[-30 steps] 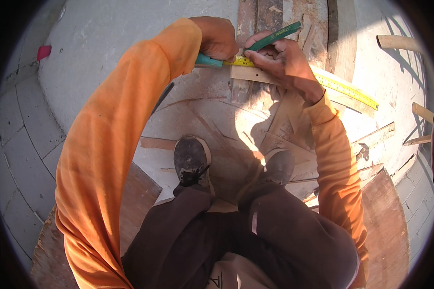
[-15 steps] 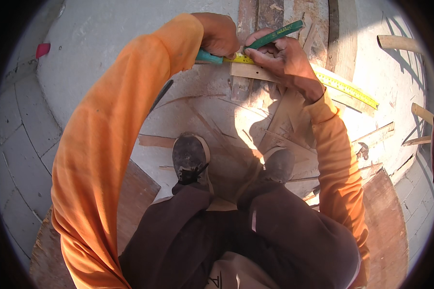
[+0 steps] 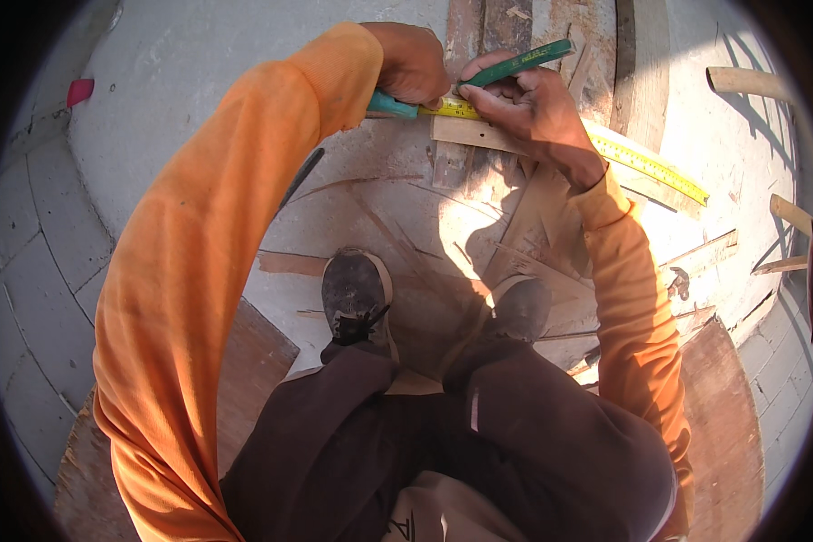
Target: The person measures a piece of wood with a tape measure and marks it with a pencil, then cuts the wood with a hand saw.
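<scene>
My left hand is closed around a tape measure, whose teal case shows below the fingers. From it the yellow blade runs rightward along a narrow wooden strip with a small dark hole. Between the thumb and fingers of my right hand is a flat green carpenter's pencil, slanted with its upper end to the right. Its lower end is close to the blade near my left fingers; whether the tip touches the wood cannot be told. My right hand covers part of the blade and strip.
Worn boards lie beneath the strip. Wood scraps litter the floor around my shoes. A hammer head lies beside my right forearm. Light wooden legs stand at the far right, and a pink object is at far left.
The pencil and my right fingers have shifted very slightly. My left hand, the tape measure and the strip look almost unmoved.
</scene>
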Demonstrator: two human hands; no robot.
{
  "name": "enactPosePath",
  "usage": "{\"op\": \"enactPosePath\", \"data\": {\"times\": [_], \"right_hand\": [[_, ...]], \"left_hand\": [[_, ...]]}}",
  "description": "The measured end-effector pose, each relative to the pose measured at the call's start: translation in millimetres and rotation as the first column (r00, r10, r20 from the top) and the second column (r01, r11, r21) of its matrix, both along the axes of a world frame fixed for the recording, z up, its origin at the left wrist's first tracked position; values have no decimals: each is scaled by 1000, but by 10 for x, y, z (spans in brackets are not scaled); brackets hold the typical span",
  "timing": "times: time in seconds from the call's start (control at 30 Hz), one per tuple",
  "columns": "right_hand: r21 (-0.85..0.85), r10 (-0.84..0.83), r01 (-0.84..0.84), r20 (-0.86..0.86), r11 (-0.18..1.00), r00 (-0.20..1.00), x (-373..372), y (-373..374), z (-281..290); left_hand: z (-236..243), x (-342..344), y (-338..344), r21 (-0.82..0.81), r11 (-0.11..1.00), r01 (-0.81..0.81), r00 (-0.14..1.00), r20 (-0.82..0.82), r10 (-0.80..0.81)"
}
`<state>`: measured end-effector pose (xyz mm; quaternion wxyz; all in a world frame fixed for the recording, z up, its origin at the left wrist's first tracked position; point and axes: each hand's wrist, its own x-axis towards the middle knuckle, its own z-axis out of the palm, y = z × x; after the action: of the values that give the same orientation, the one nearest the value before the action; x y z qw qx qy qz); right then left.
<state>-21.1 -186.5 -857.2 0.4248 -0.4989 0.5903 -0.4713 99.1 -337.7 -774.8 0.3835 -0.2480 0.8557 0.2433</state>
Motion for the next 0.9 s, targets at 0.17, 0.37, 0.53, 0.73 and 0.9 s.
{"op": "enactPosePath", "data": {"times": [0.17, 0.37, 0.53, 0.73, 0.9], "right_hand": [[-32, -18, 16, -46, 999, 999, -4, -9, -49], [-24, -11, 10, -51, 1000, 999, -9, -5, -50], [-52, -34, 27, -121, 998, 992, -14, 4, -15], [4, -6, 6, -84, 1000, 996, -6, -12, -18], [-8, -25, 25, 5, 1000, 1000, 4, -35, -44]], "left_hand": [[17, 3, -4, -1, 1000, 7, 1000, -4, -7], [-41, 36, -14, 41, 998, -43, 993, -107, 47], [-46, 29, 5, 40, 999, -17, 993, -113, 21], [10, 11, -8, 14, 999, 30, 1000, -9, -30], [-70, 52, -36, 31, 998, -50, 996, -69, 52]]}}
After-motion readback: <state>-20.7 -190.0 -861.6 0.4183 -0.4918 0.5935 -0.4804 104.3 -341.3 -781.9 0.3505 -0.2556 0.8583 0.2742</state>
